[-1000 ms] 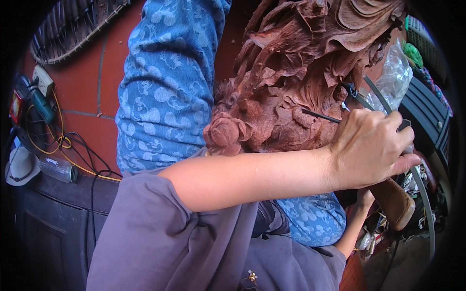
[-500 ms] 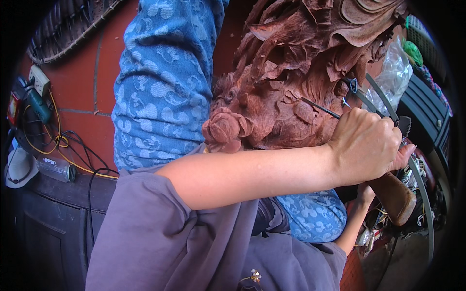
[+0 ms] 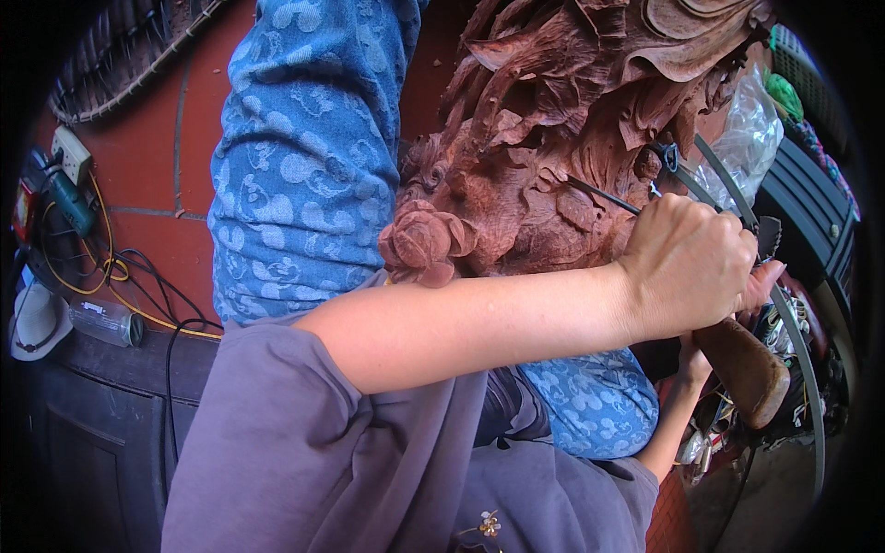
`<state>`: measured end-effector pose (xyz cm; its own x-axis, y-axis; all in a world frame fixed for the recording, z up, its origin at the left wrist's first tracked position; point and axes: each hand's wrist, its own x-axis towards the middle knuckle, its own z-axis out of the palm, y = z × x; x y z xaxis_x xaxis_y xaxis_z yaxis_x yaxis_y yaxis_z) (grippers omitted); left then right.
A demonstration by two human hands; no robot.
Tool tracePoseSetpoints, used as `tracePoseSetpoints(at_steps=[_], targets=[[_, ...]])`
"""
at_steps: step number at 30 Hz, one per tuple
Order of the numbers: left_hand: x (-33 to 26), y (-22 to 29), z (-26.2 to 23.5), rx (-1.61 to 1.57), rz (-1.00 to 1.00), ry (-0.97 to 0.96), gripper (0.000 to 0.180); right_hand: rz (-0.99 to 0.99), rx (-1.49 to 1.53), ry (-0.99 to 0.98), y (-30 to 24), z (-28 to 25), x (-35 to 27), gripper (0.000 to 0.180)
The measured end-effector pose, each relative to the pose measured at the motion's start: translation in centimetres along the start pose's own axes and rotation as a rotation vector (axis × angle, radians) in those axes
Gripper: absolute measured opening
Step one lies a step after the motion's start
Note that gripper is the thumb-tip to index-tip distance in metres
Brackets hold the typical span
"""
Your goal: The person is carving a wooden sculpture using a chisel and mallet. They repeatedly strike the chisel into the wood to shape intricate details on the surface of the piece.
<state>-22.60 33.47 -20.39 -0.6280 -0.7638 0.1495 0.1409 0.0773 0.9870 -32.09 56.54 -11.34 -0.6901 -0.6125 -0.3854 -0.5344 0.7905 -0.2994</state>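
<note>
While the thin dark rod [image 3: 604,195] points at much the same patch of the reddish wood carving [image 3: 516,230], it slants more steeply across the view than a second ago, and the fingers of the left hand [image 3: 687,263] have folded in further — a change of angle, I judge, rather than of working spot. That arm reaches across the lap from the left, forearm nearly level, back of the hand upward, its grip curled round the rod with the thumb sticking out. The carving lies ahead, right of the blue trouser leg [image 3: 304,184]. The right hand [image 3: 693,359] is mostly hidden behind a wooden block [image 3: 747,373] — I cannot tell how its grip stands.
</note>
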Motion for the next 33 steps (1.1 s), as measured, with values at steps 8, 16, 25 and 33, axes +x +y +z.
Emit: tracePoseSetpoints(at_steps=[8, 16, 25, 33], targets=[[0.1, 1.9, -0.4, -0.016, 0.047, 0.036, 0.043, -0.004, 0.097, 0.018, 2.4, 0.4, -0.8, 0.055], [2.0, 3.5, -3.2, -0.113, -0.108, -0.548, 0.039, -0.084, 0.32, 0.139, -2.1, 1.5, 2.8, 0.033], [9.9, 2.5, -12.2, -0.502, -0.302, -1.027, 0.036, -0.127, 0.371, 0.199, -3.1, 0.4, 2.0, 0.037], [13.1, 4.0, -16.7, -0.356, -0.141, -0.708, 0.024, 0.053, 0.497, 0.133, -1.8, 1.0, 1.3, 0.032]])
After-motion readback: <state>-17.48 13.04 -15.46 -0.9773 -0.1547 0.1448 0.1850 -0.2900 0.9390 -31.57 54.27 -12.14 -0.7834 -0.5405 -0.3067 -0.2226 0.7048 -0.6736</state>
